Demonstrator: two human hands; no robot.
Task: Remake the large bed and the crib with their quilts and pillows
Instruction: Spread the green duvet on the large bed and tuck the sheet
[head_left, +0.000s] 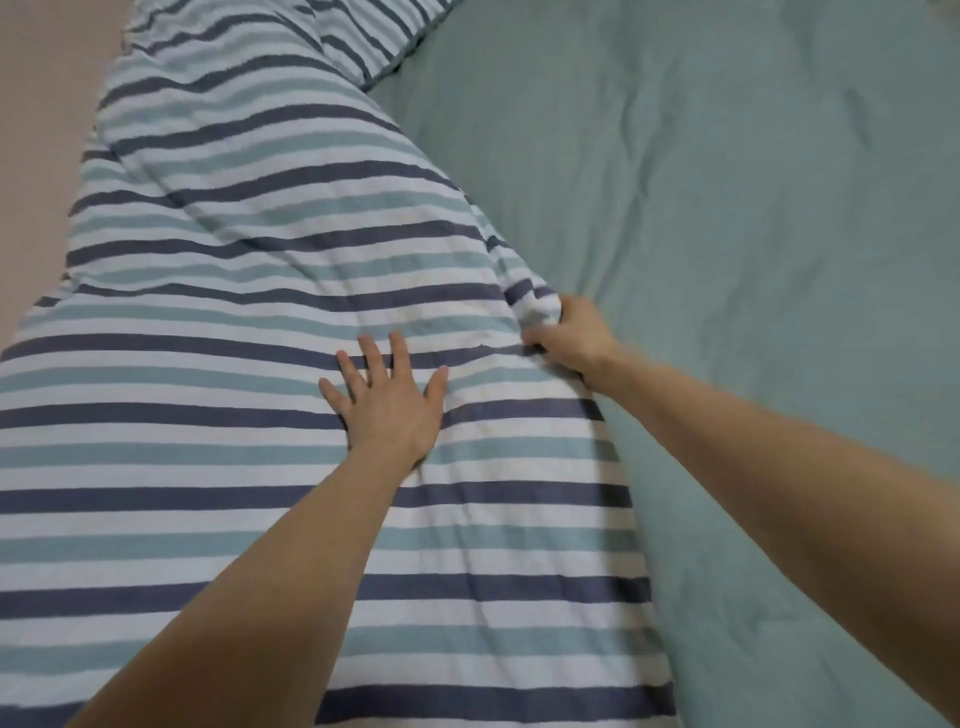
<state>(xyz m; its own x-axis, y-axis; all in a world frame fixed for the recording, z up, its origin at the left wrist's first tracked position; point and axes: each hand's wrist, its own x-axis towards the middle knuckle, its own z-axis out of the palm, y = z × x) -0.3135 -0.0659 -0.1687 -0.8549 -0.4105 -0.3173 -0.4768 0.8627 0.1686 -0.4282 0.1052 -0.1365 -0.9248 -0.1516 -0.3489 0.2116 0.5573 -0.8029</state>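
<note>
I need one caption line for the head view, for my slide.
Left hand presses flat on the striped quilt while right hand grips its edge over the green sheet.

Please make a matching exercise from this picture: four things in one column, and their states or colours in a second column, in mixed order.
1. left hand
2. right hand
3. striped quilt
4. bed sheet

a. plain green
b. grips a bunched quilt edge
c. blue, teal and white bands
d. lies flat, fingers spread, on the quilt

Pairs: 1-d, 2-b, 3-c, 4-a
</note>
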